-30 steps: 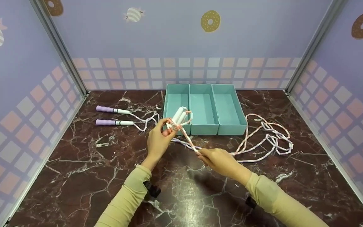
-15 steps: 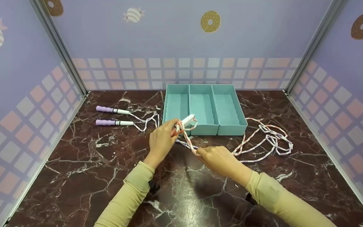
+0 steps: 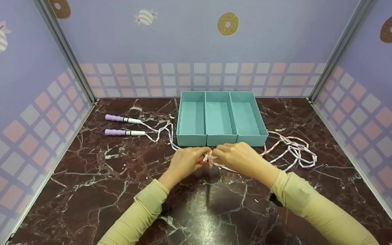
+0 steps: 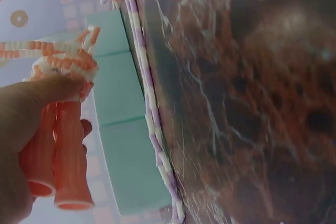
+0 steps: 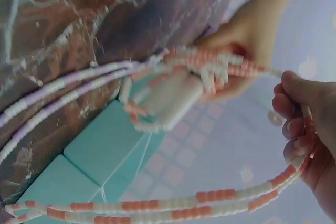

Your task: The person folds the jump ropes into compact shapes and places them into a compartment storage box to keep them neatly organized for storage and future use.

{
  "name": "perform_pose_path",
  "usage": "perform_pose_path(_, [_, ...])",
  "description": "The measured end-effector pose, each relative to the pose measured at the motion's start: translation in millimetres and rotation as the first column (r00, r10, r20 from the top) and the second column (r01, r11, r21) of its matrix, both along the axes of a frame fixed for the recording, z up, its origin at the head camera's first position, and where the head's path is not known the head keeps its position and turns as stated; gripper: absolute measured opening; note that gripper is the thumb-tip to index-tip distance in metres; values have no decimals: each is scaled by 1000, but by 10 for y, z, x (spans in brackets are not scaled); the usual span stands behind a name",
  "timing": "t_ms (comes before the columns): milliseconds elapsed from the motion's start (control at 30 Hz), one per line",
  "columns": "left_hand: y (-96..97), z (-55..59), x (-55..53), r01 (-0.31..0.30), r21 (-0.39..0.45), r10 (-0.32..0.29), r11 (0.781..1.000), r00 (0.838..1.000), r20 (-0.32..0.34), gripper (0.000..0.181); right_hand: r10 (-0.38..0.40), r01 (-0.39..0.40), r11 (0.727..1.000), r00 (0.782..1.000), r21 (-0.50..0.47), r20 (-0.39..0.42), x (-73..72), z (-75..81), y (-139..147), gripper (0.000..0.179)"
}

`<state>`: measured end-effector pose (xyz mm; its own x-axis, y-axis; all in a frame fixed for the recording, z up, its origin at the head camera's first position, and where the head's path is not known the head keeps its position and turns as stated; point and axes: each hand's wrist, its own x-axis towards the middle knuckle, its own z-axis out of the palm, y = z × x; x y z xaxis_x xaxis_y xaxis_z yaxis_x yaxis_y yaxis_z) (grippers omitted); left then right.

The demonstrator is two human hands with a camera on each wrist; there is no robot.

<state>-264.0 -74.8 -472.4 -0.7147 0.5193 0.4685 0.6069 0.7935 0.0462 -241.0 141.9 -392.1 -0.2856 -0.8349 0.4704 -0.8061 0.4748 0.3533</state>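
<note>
Gripping two orange handles [image 4: 72, 150] side by side, the left hand [image 3: 184, 163] lays its thumb over the turns of the orange-and-white rope [image 5: 215, 196], probably so that these turns do not slip. The right hand [image 3: 242, 159] pinches the same rope between thumb and fingers; the short part toward the handles looks straight, which I think gives it tension, while the longer part hangs in a loose bend. Both hands are above the table [image 3: 80, 204], in front of the teal three-part box [image 3: 192, 140]. The purple-and-white rope [image 4: 142, 51] lies along the box's front, its purple handles [image 3: 115, 132] at the left, perhaps to leave working room. At the right the two ropes overlap; whether they are tangled, I cannot tell.
</note>
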Motion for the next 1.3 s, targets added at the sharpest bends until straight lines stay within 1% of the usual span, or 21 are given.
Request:
perform_pose_path(100, [28, 3, 30, 47, 0, -47, 999, 998, 41, 48, -8, 12, 999, 996, -38, 91, -76, 48, 23, 20])
perform_pose_path(167, [43, -1, 47, 71, -2, -71, 997, 995, 70, 49, -6, 17, 998, 985, -62, 172, -134, 57, 42, 20])
perform_pose_path(267, [63, -6, 69, 108, -12, -106, 994, 988, 110, 45, -8, 34, 995, 960, -90, 279, -233, 56, 73, 19])
perform_pose_path(367, [77, -10, 90, 146, -23, -142, 989, 982, 126, 38, -12, 57, 992, 930, -112, 368, -349, 38, 113, 18])
perform_pose_path(433, [84, -9, 107, 170, -18, -166, 985, 977, 136, 36, -19, 75, 991, 906, -115, 424, -426, 18, 141, 19])
perform_pose_path(533, [87, -4, 136, 197, 0, -195, 980, 968, 156, 33, -19, 97, 987, 857, -125, 515, -523, -23, 187, 21])
perform_pose_path(600, [85, 0, 153, 210, 26, -211, 977, 963, 165, 33, -18, 118, 984, 814, -135, 580, -579, -60, 211, 22])
perform_pose_path(667, [82, 6, 167, 217, 52, -223, 975, 961, 160, 35, -1, 134, 978, 769, -159, 640, -630, -107, 235, 22])
perform_pose_path(767, [77, 19, 186, 224, 100, -236, 970, 962, 136, 38, 56, 152, 964, 686, -219, 725, -700, -190, 266, 20])
perform_pose_path(833, [76, 29, 198, 228, 135, -245, 964, 961, 126, 40, 103, 171, 948, 634, -269, 766, -733, -245, 290, 19])
perform_pose_path(867, [76, 35, 203, 228, 153, -248, 962, 961, 126, 41, 125, 183, 938, 611, -293, 782, -744, -273, 303, 19])
perform_pose_path(933, [71, 43, 209, 231, 197, -258, 953, 958, 125, 44, 165, 206, 919, 577, -338, 800, -762, -327, 323, 18])
perform_pose_path(1000, [62, 41, 209, 227, 243, -265, 943, 955, 132, 47, 190, 228, 900, 563, -372, 804, -774, -382, 329, 17])
perform_pose_path(1067, [54, 31, 208, 228, 294, -278, 928, 950, 141, 50, 206, 253, 884, 544, -393, 813, -776, -435, 324, 19])
perform_pose_path(1167, [55, 2, 201, 240, 365, -312, 899, 938, 151, 55, 215, 287, 866, 528, -411, 822, -776, -515, 307, 18])
perform_pose_path(1233, [60, -17, 198, 251, 407, -334, 878, 931, 147, 56, 231, 307, 850, 514, -429, 826, -771, -565, 299, 19])
perform_pose_path(1267, [64, -24, 196, 253, 424, -337, 870, 931, 137, 55, 240, 314, 840, 516, -442, 823, -771, -595, 296, 19])
perform_pose_path(1300, [67, -32, 193, 250, 441, -333, 862, 935, 121, 55, 251, 314, 832, 524, -458, 814, -769, -624, 290, 18])
